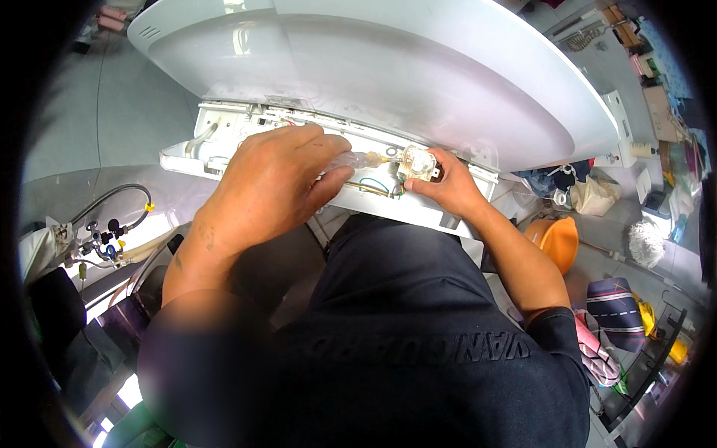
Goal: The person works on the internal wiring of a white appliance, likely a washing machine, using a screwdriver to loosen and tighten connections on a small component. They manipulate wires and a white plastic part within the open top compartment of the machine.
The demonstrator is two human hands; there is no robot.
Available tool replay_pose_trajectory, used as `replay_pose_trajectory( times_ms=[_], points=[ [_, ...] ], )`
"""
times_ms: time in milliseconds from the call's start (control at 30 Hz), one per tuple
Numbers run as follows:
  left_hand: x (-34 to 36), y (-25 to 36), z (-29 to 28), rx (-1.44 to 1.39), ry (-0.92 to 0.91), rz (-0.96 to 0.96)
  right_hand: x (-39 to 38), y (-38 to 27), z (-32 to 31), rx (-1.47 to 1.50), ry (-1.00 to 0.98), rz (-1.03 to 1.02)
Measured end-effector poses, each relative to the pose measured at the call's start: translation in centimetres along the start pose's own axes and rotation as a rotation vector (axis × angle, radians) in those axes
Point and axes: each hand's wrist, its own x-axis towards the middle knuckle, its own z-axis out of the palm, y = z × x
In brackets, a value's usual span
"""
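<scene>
My left hand (287,168) is closed around the clear handle of a screwdriver-like tool (358,159), whose thin end points right. That end reaches the side of a small, off-white, round part with a dirty surface (420,162); whether they touch, I cannot tell. Gripped at its right edge, the part is in the fingers and thumb of my right hand (448,184). Both hands are over a long white open housing (269,131). Below the part, thin wires (377,188) in yellow, green and dark colours run through the housing. The left palm hides the housing's middle.
A large, glossy white curved panel (358,75) rises behind the housing. To the left, a black hose (112,196) joins metal fittings (104,243). An orange basin (554,243), a white fluffy duster (646,244) and folded cloth (616,313) lie to the right.
</scene>
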Motion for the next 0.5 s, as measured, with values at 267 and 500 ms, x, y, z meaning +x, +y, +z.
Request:
replay_pose_trajectory(
  times_ms=[267,500],
  points=[
    [-0.14,0.24,-0.20,-0.051,0.010,0.027,-0.09,0.23,0.12,0.048,0.009,-0.018],
    [-0.14,0.61,-0.43,-0.026,-0.042,0.048,-0.06,0.36,0.30,0.107,0.008,-0.019]
  ],
)
